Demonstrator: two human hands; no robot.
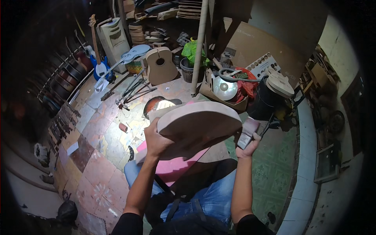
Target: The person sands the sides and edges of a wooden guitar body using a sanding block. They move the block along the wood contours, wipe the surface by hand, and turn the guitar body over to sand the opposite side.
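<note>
Head: two hands (154,140) (247,149), one workpiece (199,121)

**Left hand (152,141) gripped as right hand (250,145) cupped palm-up**

Both bare forearms came in from the lower edge, well apart. The left forearm (141,187) slanted up and inward; its hand was raised and clasped, most of its fingers out of sight. The right forearm (243,182) rose almost upright, its wrist (244,157) nearly in line with it. Above that wrist the palm was turned upward, the thumb (256,136) to the outer side and the fingers curled in a hold. Short dark sleeves covered both upper arms.
</note>
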